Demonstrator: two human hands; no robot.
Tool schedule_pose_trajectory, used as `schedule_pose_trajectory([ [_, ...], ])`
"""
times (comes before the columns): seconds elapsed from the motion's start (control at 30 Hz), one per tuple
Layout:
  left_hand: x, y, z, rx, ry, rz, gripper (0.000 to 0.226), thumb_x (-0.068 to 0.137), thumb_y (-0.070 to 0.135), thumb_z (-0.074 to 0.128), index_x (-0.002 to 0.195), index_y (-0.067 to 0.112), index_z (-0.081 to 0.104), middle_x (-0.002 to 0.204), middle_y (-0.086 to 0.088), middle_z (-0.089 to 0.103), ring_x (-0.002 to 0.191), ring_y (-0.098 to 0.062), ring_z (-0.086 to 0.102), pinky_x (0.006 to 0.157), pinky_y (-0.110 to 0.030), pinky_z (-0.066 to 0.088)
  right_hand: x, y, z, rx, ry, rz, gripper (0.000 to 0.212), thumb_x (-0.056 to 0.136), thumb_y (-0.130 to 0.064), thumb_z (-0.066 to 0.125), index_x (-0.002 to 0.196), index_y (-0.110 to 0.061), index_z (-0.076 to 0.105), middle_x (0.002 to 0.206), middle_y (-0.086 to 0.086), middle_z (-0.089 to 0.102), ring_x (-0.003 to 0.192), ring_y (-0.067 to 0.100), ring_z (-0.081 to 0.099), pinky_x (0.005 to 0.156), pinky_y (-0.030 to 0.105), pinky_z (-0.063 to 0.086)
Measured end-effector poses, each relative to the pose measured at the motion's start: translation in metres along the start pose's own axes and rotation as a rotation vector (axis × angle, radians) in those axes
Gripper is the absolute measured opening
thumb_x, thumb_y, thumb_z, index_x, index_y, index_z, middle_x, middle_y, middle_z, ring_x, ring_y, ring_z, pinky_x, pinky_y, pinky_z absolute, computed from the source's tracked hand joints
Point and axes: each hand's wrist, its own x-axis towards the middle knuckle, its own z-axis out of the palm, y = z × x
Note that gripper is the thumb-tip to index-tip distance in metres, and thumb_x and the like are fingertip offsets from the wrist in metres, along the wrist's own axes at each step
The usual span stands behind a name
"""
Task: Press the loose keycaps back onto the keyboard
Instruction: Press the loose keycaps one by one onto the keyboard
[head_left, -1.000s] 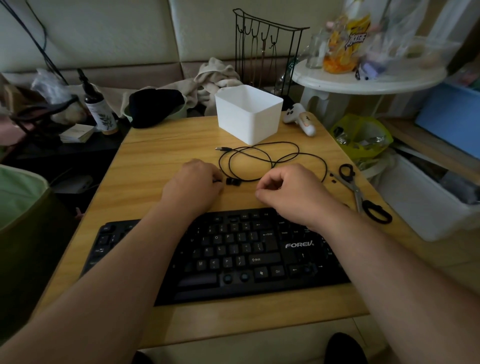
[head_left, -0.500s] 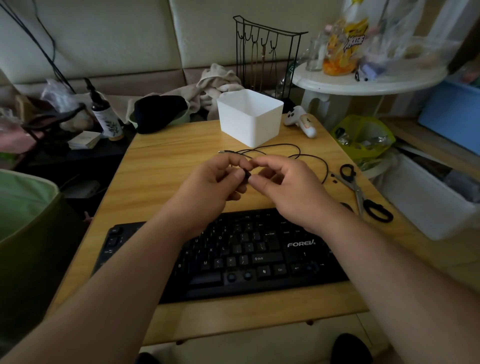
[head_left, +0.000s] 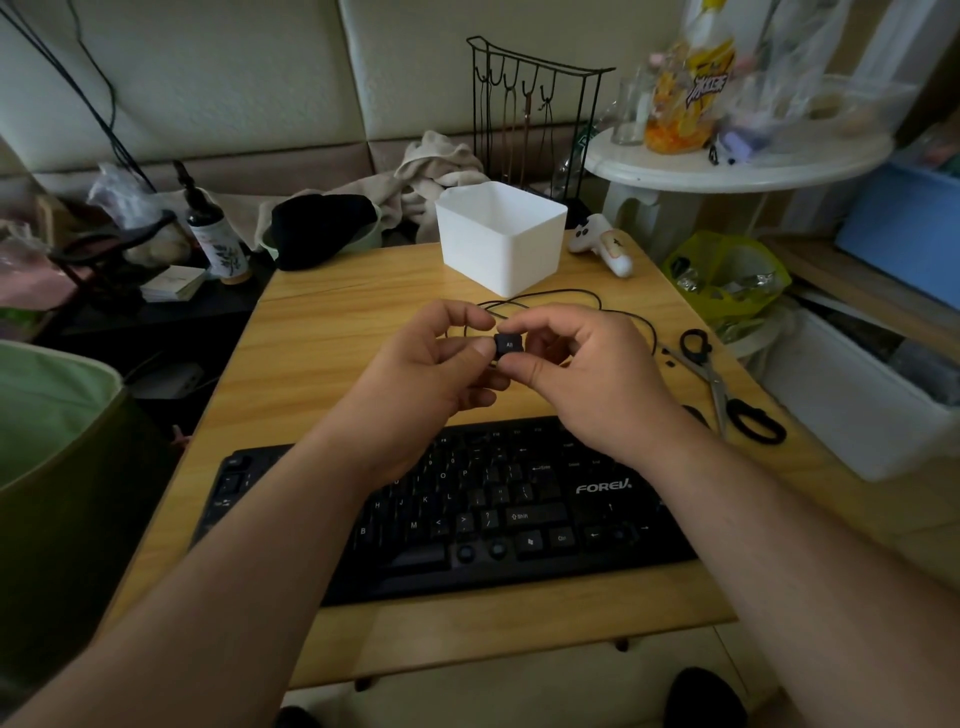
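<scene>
Left hand (head_left: 431, 364) raised over table, fingers curled, thumb touching keycap (head_left: 509, 345). Keycap marked "Alt" pinched by right hand (head_left: 576, 374), label facing up. Keyboard (head_left: 467, 514) lies below, nearer body. Bare key spots seen in bottom row, beside spacebar.

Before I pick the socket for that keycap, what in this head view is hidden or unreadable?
- Keyboard left half: covered by the left forearm.
- Empty sockets: too dark to read which keys they take.
- Keycap underside: faces away; the right hand pinches it.
- Left hand fingertips: whether they grip the keycap is unclear.
</scene>
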Motion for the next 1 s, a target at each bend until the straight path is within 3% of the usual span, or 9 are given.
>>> schedule_pose_trajectory([
  [0.3,0.001,0.0,-0.001,0.066,0.05,-0.025,0.015,0.105,0.004,0.056,0.116,0.015,0.06,0.084,-0.007,0.071,0.079,-0.018,0.067,0.073,-0.029,0.056,0.0,-0.002,-0.002,-0.051,0.025,-0.025,0.028,0.086,-0.021,0.083,0.099,-0.043,0.073,0.082,-0.012,0.069,0.076,0.009,0.064,0.073,0.029,0.056],
  [0.53,-0.007,-0.002,-0.001,0.225,0.058,-0.009,0.012,0.103,0.007,0.06,0.111,0.017,0.061,0.08,-0.001,0.074,0.079,-0.017,0.068,0.077,-0.033,0.056,-0.009,-0.011,-0.009,-0.268,-0.03,-0.097,0.021,0.083,-0.025,0.086,0.103,-0.03,0.08,0.08,-0.02,0.068,0.076,0.002,0.065,0.068,0.018,0.052],
  [0.63,-0.018,0.001,-0.003,0.353,0.037,-0.012,0.014,0.102,0.01,0.063,0.114,0.018,0.062,0.081,0.002,0.076,0.077,-0.013,0.068,0.08,-0.037,0.055,-0.018,-0.017,-0.012,-0.326,-0.069,-0.12,0.019,0.082,-0.027,0.086,0.1,-0.029,0.081,0.078,-0.019,0.07,0.073,0.002,0.066,0.065,0.02,0.053],
  [0.73,-0.033,0.002,-0.007,0.478,-0.023,-0.022,0.016,0.101,0.017,0.066,0.114,0.025,0.063,0.079,0.002,0.074,0.065,-0.019,0.055,0.065,-0.035,0.047,-0.031,-0.024,-0.012,-0.341,-0.137,-0.089,0.02,0.081,-0.025,0.086,0.101,-0.028,0.081,0.079,-0.016,0.071,0.075,0.001,0.066,0.067,0.024,0.055],
  [0.83,-0.046,0.002,-0.014,0.634,-0.123,-0.059,0.016,0.101,0.024,0.066,0.114,0.033,0.063,0.087,0.01,0.077,0.053,-0.01,0.048,0.053,-0.023,0.041,-0.043,-0.029,-0.009,-0.418,-0.232,-0.121,0.018,0.081,-0.028,0.085,0.098,-0.028,0.081,0.079,-0.014,0.068,0.073,0.003,0.064,0.067,0.032,0.057],
  [0.9,-0.052,0.001,-0.021,0.778,-0.14,-0.029,0.016,0.099,0.031,0.069,0.112,0.039,0.064,0.097,0.02,0.076,0.07,-0.002,0.063,0.066,-0.022,0.048,-0.051,-0.032,-0.008,-0.464,-0.297,-0.109,0.017,0.083,-0.033,0.083,0.1,-0.03,0.08,0.081,-0.014,0.066,0.074,0.003,0.061,0.067,0.035,0.057],
  [1.0,-0.061,-0.002,-0.033,0.978,-0.112,0.023,0.016,0.093,0.04,0.072,0.108,0.045,0.067,0.098,0.024,0.069,0.095,0.002,0.062,0.079,-0.023,0.049,-0.066,-0.038,-0.004,-0.477,-0.397,-0.022,0.02,0.083,-0.04,0.082,0.102,-0.034,0.079,0.088,-0.016,0.063,0.081,0.001,0.059,0.072,0.031,0.056],
])
